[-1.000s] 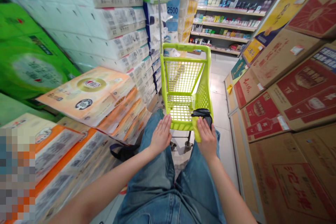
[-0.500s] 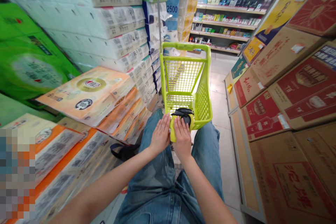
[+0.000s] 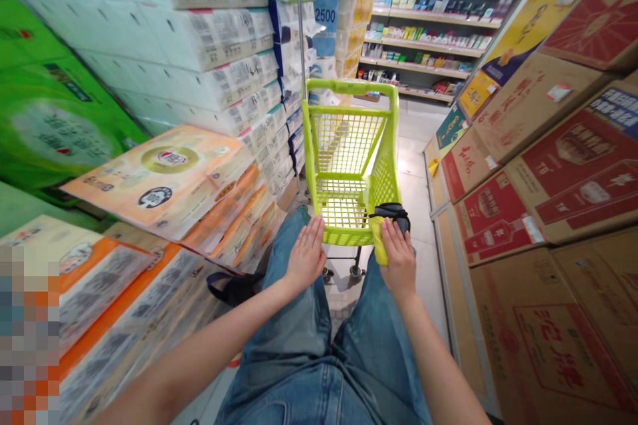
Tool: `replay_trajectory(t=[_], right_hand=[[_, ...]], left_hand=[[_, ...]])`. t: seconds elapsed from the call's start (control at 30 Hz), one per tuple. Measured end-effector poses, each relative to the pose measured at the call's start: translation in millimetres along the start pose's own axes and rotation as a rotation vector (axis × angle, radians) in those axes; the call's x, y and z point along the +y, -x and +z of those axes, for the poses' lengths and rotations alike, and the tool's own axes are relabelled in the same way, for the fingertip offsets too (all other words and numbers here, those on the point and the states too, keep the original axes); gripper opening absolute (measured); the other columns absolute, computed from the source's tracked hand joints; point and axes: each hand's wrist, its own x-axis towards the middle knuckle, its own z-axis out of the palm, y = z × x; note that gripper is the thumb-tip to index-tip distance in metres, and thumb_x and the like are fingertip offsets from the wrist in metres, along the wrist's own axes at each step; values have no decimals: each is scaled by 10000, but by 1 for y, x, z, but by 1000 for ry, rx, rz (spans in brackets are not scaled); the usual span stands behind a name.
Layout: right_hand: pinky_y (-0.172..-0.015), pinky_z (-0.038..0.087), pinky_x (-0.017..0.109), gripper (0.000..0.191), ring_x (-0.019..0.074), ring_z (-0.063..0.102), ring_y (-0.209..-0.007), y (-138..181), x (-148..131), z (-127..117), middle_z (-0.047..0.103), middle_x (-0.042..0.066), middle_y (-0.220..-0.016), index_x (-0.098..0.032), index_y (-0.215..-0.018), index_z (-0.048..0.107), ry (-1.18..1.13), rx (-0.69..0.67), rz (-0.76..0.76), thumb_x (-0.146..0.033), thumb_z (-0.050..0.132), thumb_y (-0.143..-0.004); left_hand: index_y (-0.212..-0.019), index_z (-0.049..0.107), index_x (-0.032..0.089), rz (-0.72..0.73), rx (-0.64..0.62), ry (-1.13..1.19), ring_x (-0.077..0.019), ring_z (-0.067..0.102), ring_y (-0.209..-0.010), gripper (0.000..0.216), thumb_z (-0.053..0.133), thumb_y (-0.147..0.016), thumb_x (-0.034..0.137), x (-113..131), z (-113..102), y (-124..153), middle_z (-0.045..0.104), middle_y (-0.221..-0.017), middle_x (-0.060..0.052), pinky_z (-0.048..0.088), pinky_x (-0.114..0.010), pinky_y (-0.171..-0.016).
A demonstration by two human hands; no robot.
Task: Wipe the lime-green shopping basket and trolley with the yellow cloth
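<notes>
A lime-green shopping basket cart (image 3: 349, 236) with grid walls stands between my knees, its inside bare in view. At the right corner of its near rim, my right hand (image 3: 400, 259) grips a soft yellow-and-black folded item (image 3: 380, 242), fingers lying over its top; its exact kind is unclear. My left hand (image 3: 307, 254) holds nothing visible. Its fingers are stretched out together by the left corner of the near rim, above my left knee; whether they touch the rim I cannot tell.
Orange tissue packs (image 3: 199, 196) and wrapped white packs (image 3: 224, 33) are stacked at left. Cardboard cartons (image 3: 543, 319) line the right side. Ahead, shelves (image 3: 428, 70) hold small products. A dark strap (image 3: 224, 285) lies beside my left leg. Pale floor tiles (image 3: 413, 139) run along the cart's right.
My right hand has moved right, from the middle of the cart's near rim to its right corner, carrying the yellow-and-black item. My left hand has stayed nearly still.
</notes>
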Motion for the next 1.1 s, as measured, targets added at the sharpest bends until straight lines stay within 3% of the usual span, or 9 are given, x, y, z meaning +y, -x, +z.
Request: replay_trajectory(t=[0.13,0.3,0.4,0.5,0.63,0.83,0.93,1.1], right_hand=[[-1194,290,491,775,242,312,-1468,-3,-32,12,402,108,-1548,-159,-1548,248,-24,-8,28,-28,425,-805],[-1201,295,439,745,213,287,-1479,-11,-92,34,417,83,-1542,-151,-1535,285,-101,-51,-71,-33,430,-814],[-1202,293,433,713,218,282,-1481,-15,-109,41,399,82,-1552,-140,-1529,297,-106,-71,-102,-56,446,-837],[-1198,306,416,714,203,299,-1474,-15,-101,38,398,73,-1554,-158,-1535,285,-108,-97,-151,-57,439,-845],[-1193,317,416,762,199,313,-1468,-10,-62,21,402,64,-1552,-189,-1544,264,-106,-133,-182,-25,418,-816],[-1177,335,477,724,242,349,-1450,-5,-2,4,407,91,-1547,-193,-1528,314,-57,-17,-22,-58,441,-828],[-1174,329,502,721,251,345,-1451,-8,-11,8,431,104,-1530,-184,-1524,324,-48,44,80,-52,427,-822],[-1189,298,489,743,248,332,-1457,-19,-82,30,447,97,-1521,-179,-1525,321,-104,-2,73,-44,440,-804]], left_hand=[[-1568,5,119,-6,5,0,-252,119,-1522,854,442,-835,72,-1,0,1,199,-1628,-141,242,-472,-1212],[-1568,0,126,1,0,-4,-257,129,-1520,839,430,-849,86,-5,-3,3,211,-1623,-153,254,-485,-1206],[-1569,7,127,11,-10,0,-260,141,-1518,837,436,-850,101,-7,-5,4,232,-1615,-160,260,-485,-1203],[-1570,7,135,9,-15,8,-259,144,-1518,841,428,-843,92,-6,-6,3,225,-1619,-152,256,-490,-1204],[-1570,7,139,9,-9,13,-256,133,-1519,850,426,-834,81,-4,-5,1,200,-1628,-136,251,-493,-1207],[-1569,3,127,12,0,-2,-261,135,-1519,845,428,-841,68,0,-1,0,204,-1627,-140,254,-486,-1208],[-1569,0,131,4,15,4,-266,141,-1517,846,431,-843,71,0,1,0,204,-1626,-144,258,-493,-1206],[-1569,-6,142,-1,22,22,-262,137,-1518,840,419,-847,80,-2,2,2,197,-1627,-147,261,-501,-1200]])
